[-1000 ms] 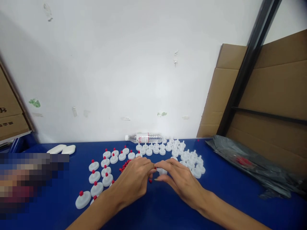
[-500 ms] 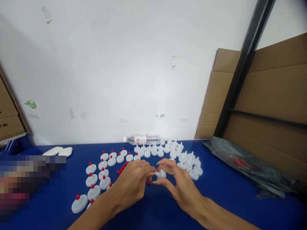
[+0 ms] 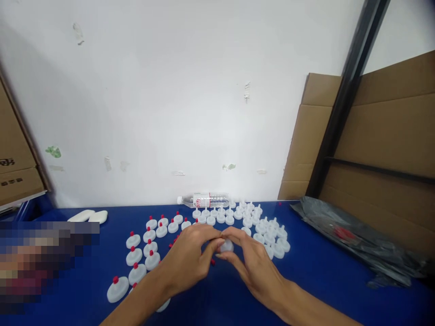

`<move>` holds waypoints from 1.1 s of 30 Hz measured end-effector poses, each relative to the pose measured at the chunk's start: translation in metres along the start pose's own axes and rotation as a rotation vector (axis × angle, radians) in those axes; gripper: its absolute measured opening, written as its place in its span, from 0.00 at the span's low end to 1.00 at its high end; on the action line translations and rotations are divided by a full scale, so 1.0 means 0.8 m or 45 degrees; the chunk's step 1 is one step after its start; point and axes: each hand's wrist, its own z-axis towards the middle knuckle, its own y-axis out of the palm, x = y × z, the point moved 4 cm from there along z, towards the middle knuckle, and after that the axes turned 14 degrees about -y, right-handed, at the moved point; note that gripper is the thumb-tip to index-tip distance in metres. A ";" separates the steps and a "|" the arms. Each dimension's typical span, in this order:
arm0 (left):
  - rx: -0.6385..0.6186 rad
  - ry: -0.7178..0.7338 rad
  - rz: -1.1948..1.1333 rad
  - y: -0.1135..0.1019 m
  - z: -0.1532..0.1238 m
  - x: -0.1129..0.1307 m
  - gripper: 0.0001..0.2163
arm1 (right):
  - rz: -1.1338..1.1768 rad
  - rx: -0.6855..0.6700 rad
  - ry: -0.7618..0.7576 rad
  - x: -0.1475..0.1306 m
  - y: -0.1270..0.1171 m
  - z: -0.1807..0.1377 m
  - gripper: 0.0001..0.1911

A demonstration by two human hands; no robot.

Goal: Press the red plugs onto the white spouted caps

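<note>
White wall [image 3: 170, 90], blue table [image 3: 326, 280]

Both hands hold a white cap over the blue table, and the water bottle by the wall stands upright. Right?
No. In the head view the water bottle lies on its side by the wall. The rest holds: left hand and right hand hold a white cap over the blue table.

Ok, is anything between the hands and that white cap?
Nothing visible: the left hand and right hand both pinch the white cap. A loose red plug lies on the blue table nearby.
</note>
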 end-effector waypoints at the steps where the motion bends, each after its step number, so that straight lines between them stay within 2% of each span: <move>1: 0.017 -0.027 -0.024 -0.005 0.002 -0.001 0.12 | 0.000 -0.018 -0.002 -0.001 0.000 0.002 0.16; 4: 0.126 -0.083 -0.046 -0.029 0.007 -0.013 0.10 | -0.090 -0.086 0.045 0.003 -0.006 0.005 0.21; 7: 0.293 -0.119 0.230 -0.062 0.012 -0.039 0.11 | -0.192 -0.104 0.124 0.013 -0.017 0.004 0.19; 11: 0.190 -0.209 0.796 -0.084 0.019 -0.081 0.14 | -0.207 -0.119 0.112 0.023 -0.019 0.006 0.14; 15: 0.055 -0.384 0.886 -0.088 0.016 -0.109 0.14 | -0.152 -0.157 -0.013 0.021 -0.011 0.009 0.11; 19: 0.004 -0.482 0.826 -0.085 0.012 -0.117 0.13 | -0.157 -0.160 -0.039 0.019 -0.008 0.010 0.11; 27: -0.081 -0.479 0.908 -0.078 0.007 -0.108 0.11 | -0.209 -0.101 -0.110 0.018 -0.010 0.007 0.08; 33: -0.099 -0.500 0.972 -0.077 0.006 -0.105 0.11 | -0.339 -0.172 -0.075 0.029 -0.007 0.007 0.10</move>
